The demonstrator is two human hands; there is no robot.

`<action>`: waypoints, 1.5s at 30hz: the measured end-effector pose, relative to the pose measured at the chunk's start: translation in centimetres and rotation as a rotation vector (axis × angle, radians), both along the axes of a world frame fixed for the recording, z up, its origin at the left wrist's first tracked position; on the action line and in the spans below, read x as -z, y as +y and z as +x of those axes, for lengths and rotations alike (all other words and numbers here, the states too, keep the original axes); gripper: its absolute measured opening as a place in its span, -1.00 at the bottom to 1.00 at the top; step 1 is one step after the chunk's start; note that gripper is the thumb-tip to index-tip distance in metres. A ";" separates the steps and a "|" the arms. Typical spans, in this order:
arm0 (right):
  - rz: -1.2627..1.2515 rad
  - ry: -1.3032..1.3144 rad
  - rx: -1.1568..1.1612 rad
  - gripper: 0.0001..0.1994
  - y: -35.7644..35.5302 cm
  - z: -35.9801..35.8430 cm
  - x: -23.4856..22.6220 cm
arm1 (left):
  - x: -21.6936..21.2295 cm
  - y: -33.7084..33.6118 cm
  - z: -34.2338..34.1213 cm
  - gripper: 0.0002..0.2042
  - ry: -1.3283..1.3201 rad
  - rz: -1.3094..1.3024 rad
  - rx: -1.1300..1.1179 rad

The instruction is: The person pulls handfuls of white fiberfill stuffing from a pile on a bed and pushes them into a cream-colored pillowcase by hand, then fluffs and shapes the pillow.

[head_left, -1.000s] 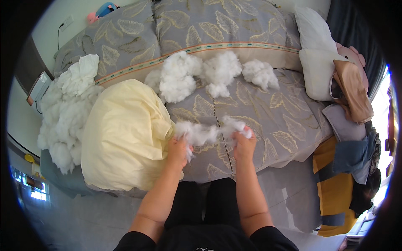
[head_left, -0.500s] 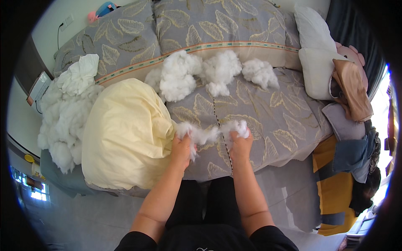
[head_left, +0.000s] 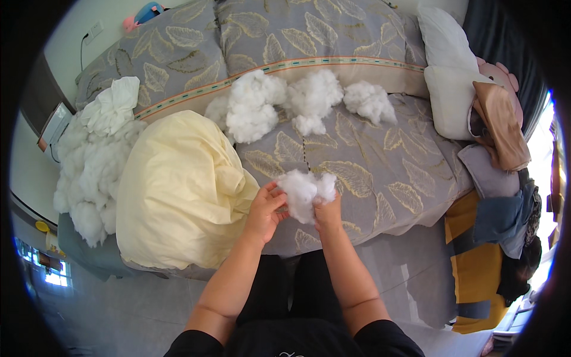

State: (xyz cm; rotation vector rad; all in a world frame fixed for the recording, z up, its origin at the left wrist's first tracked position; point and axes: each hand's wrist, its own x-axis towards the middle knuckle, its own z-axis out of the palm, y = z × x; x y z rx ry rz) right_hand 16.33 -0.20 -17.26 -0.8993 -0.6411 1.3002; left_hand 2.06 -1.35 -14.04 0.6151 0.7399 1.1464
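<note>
A loose tuft of white fibre stuffing (head_left: 299,193) is gathered between my hands, above the near part of the sofa seat. My right hand (head_left: 328,214) is closed on its right side. On the left side, the fingers of my left hand (head_left: 266,209) are spread and curved against the tuft, not gripping it. Just left of that hand bulges a big cream fabric cover (head_left: 178,190), its folded side towards me. Beyond my hands, several fluffy clumps of the same stuffing (head_left: 256,107) lie along the back of the seat.
A large heap of stuffing (head_left: 89,172) with a white bag (head_left: 113,106) on it sits at the far left. The grey leaf-patterned sofa (head_left: 410,154) spans the middle. White cushions (head_left: 455,101), a brown cloth (head_left: 499,128) and piled fabrics (head_left: 499,220) crowd the right end.
My hands have come closer together. The stuffing that was stretched between them in two pulled tufts is now bunched into one. My left hand's fingers have spread from their grip.
</note>
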 end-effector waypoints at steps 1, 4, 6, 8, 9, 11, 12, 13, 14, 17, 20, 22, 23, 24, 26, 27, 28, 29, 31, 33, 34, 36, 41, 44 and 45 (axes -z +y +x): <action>-0.019 -0.002 0.008 -0.65 0.1 0.0 0.5 | 0.0 0.0 0.0 -0.79 0.028 0.001 0.026; 0.086 -0.259 0.034 -0.66 0.3 -0.4 3.0 | 0.2 -0.4 0.8 -0.87 0.127 0.012 -0.009; 0.044 -0.118 0.132 -0.67 0.7 0.7 1.9 | 1.3 0.5 -0.5 -0.91 0.093 0.006 -0.092; 0.054 -0.013 0.198 -0.69 1.4 3.0 1.2 | 1.1 1.2 -1.7 -0.90 0.002 0.063 -0.215; 0.076 -0.042 0.208 -0.69 1.3 3.5 1.3 | 0.6 1.2 -1.9 -0.89 0.000 0.087 -0.219; 0.118 -0.100 0.226 -0.70 0.9 3.9 0.9 | -0.7 1.1 -2.0 -0.88 -0.004 0.135 -0.230; 0.210 -0.150 0.191 -0.79 0.6 2.9 0.4 | -1.0 1.0 -1.5 -0.85 0.030 0.112 -0.158; 0.317 -0.269 0.111 -0.83 0.2 1.9 0.4 | -0.3 0.7 -0.9 -0.84 0.027 0.094 -0.103; 0.426 -0.384 0.028 -0.87 -0.5 0.9 0.5 | 0.9 0.1 -0.5 -0.84 0.026 0.077 -0.052; 0.363 -0.398 -0.019 -0.91 -1.1 0.1 0.8 | 0.7 -0.7 0.8 -0.79 0.132 0.102 -0.084; 0.327 -0.416 0.115 -0.93 -0.9 1.0 0.9 | 2.5 0.0 -0.3 -0.78 0.236 0.097 -0.182; 0.244 -0.338 0.235 -0.91 -0.5 2.0 0.5 | 2.6 0.4 -1.1 -0.79 0.150 0.078 -0.290; 0.234 -0.268 0.268 -0.92 -0.5 2.3 -0.2 | 2.0 0.6 -1.3 -0.79 0.115 0.073 -0.317; 0.225 -0.199 0.300 -0.92 -0.4 2.6 -0.7 | 1.2 0.7 -1.5 -0.79 0.080 0.067 -0.344; 0.207 -0.272 0.196 -0.77 -0.6 3.2 -1.0 | 0.7 1.0 -1.7 -0.81 0.080 0.072 -0.390; 0.300 -0.325 0.055 -0.68 -0.8 2.8 -1.0 | 0.7 0.9 -1.3 -0.82 0.061 0.053 -0.388; 0.392 -0.376 -0.087 -0.59 -1.1 1.9 -1.0 | 0.7 0.7 -0.4 -0.84 0.042 0.034 -0.386; 0.500 -0.560 -0.153 -0.52 -1.6 0.9 -1.9 | 0.6 0.6 0.5 -0.85 0.022 0.012 -0.382; 0.681 -0.821 -0.190 -0.49 -2.3 -1.8 -2.6 | 1.1 -0.1 1.2 -0.85 -0.067 0.016 -0.317; 0.569 -0.918 -0.026 -0.62 -2.3 -2.5 -1.9 | 0.6 -0.6 1.4 -0.84 -0.168 -0.044 -0.252; 0.480 -0.899 -0.053 -0.67 -2.4 -2.4 -1.7 | 0.7 -0.7 1.5 -0.85 -0.160 -0.108 -0.291; 0.301 -0.853 -0.113 -0.76 -2.7 -2.1 -1.4 | 0.4 -1.4 1.5 -0.89 -0.034 -0.052 -0.326; 0.193 -0.531 0.322 -0.77 -1.1 -0.1 -0.1 | 1.0 -0.9 -0.2 -0.92 0.116 -0.039 -0.455; 0.181 -0.349 0.238 -0.65 -1.8 -0.3 -1.0 | 0.7 -0.9 -1.2 -0.90 0.190 0.008 -0.476; 0.197 -0.316 0.154 -0.61 -2.5 -0.5 -1.5 | 0.0 -1.3 -1.1 -0.89 0.276 0.005 -0.451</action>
